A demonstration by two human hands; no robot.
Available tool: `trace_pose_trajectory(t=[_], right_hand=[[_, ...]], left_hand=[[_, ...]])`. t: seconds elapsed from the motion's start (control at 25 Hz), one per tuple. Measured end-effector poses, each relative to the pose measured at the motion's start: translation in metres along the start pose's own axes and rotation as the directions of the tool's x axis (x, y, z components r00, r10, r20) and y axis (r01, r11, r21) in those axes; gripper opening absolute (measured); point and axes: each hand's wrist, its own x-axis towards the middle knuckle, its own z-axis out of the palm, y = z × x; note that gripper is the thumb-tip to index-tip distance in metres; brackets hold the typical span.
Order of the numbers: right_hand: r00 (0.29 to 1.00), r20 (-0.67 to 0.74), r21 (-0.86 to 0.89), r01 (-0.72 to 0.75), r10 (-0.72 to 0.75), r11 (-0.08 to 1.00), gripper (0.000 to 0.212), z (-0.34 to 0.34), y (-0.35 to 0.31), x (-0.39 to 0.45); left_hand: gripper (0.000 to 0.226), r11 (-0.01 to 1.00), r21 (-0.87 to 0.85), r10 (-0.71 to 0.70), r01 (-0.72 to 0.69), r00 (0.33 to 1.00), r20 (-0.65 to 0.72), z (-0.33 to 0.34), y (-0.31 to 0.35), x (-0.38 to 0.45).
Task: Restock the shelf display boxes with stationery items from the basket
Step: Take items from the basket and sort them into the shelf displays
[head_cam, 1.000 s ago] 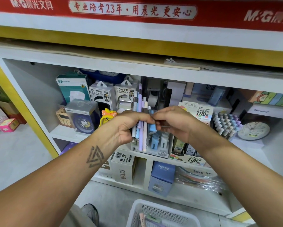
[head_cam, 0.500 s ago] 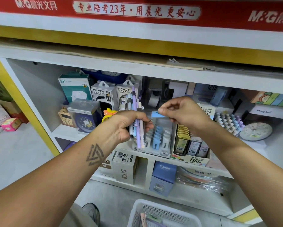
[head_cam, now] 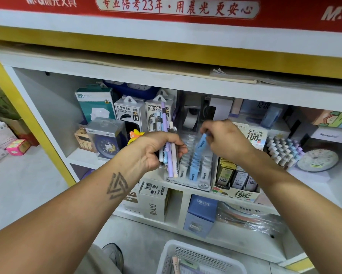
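Left hand (head_cam: 156, 149) grips pens (head_cam: 169, 153) upright. Right hand (head_cam: 225, 139) pinches blue case (head_cam: 201, 142) over display box (head_cam: 188, 182).

The slim light-blue lead case (head_cam: 202, 140) matches the blue-and-white rows in the clear display box (head_cam: 194, 181). Lilac, pale-blue and cream plastic pens (head_cam: 169, 147); red banner (head_cam: 176, 8) with cream lettering; white mesh basket (head_cam: 201, 258).

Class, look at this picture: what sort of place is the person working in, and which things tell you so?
Most likely a stationery shop. A red brand banner runs above the shelf, display boxes of pencil leads stand in rows, and packaged power banks sit behind them for sale.
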Motion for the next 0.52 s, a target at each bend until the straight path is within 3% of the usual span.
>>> trace_pose_trajectory(t=[0.12, 0.32, 0.52], right_hand=[[0.998, 0.048, -0.091, 0.031, -0.027, 0.995, 0.027, 0.008, -0.004, -0.001], [0.993, 0.110, -0.082, 0.052, -0.043, 0.995, 0.012, 0.017, -0.009, -0.001], [0.992, 0.120, -0.058, 0.039, -0.032, 0.998, 0.012, 0.017, -0.008, 0.000]], left_hand=[[0.012, 1.000, 0.014, 0.001, -0.001, 1.000, -0.004, 0.001, 0.000, -0.001], [0.011, 0.999, 0.031, -0.018, 0.019, 1.000, -0.012, 0.000, 0.000, -0.001], [0.011, 0.999, 0.034, -0.027, 0.027, 1.000, -0.008, -0.001, 0.000, 0.000]])
